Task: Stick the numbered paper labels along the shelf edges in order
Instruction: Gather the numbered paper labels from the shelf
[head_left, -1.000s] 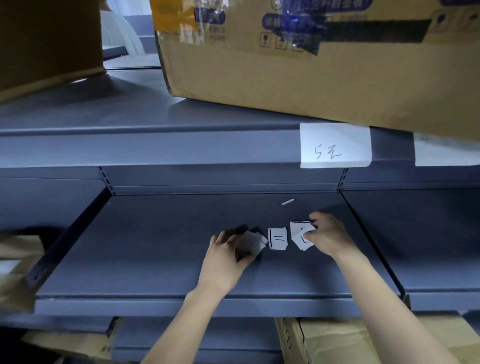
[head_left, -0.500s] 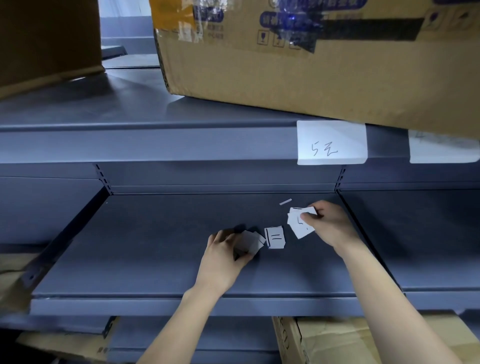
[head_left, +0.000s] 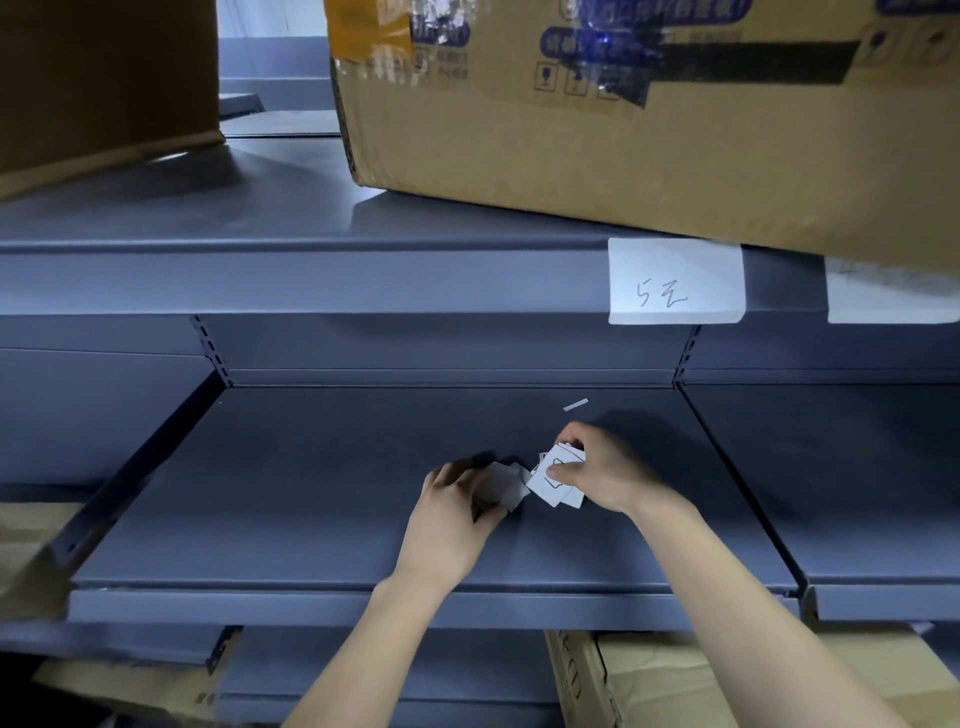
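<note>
Setting: grey metal shelving seen from the front, shelves stacked one above another, dim bluish light.
Upper shelf: big cardboard box with torn tape and blue print, overhanging the front lip at right; brown box at far left.
Upper shelf edge: one stuck label pressed flat on the lip, with a handwritten mark starting with 5; second label further right, partly under the big cardboard box, writing unreadable.
Middle shelf: both hands over the right-centre of the deck; thin paper strip lying loose behind them, apart from both.
Left hand: back of the hand up, low on the deck, fingers curled round a small stack of grey slips, blank sides showing.
Right hand: fingers and thumb clamped on a fan of white slips, top one bearing a dark pen mark, not legible.
Slips together: two bunches just beside each other, between the hands; touching or not, cannot tell.
Below: lower boxes of cardboard under the middle shelf, at right and at left.
</note>
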